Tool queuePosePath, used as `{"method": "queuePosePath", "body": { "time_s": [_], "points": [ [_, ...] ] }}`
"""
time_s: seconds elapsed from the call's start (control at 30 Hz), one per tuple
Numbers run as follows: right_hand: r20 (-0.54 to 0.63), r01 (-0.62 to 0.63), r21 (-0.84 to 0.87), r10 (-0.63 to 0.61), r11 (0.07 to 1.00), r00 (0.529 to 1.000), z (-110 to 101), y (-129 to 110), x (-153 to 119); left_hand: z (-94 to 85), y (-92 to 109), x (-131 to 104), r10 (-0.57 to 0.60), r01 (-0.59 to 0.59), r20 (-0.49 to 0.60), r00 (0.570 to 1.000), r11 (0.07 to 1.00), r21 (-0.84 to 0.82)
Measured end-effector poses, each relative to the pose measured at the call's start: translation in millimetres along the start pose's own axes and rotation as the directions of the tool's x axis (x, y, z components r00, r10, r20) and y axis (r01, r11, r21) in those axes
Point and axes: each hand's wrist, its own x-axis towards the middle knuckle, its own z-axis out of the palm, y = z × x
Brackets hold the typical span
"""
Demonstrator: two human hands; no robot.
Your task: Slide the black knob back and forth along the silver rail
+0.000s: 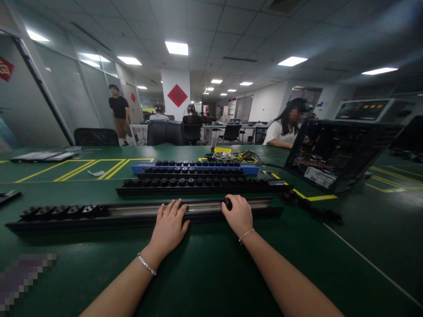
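Note:
A long black rail [134,223] with a shiny metal channel lies across the table in front of me. Several black blocks with knob-like tops [61,211] sit in a row at its left end. My left hand [168,224] rests over the middle of this rail, fingers spread and lying on it. Toward the rail's right end, my right hand [239,215] has thumb and fingers closed around a small black part [228,203], mostly hidden by the fingers. Just behind lies a second black rail [205,190] filled with similar blocks.
A blue rail [139,169] with more blocks lies farther back, near a metal dish [223,156] and a yellow tray [222,150]. Loose black parts [325,215] lie at right. An opened computer case [337,154] stands behind them, with a seated person [284,127] beyond.

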Motion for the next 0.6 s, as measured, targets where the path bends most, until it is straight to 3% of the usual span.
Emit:
{"method": "queuePosePath", "body": {
  "time_s": [0.6],
  "points": [
    [-0.024,-0.096,-0.111,0.094,0.989,0.995,-1.3,9.4,4.6,-3.6,0.7,0.1,0.008,-0.008,0.021,1.0,1.0,0.012]
  ]
}}
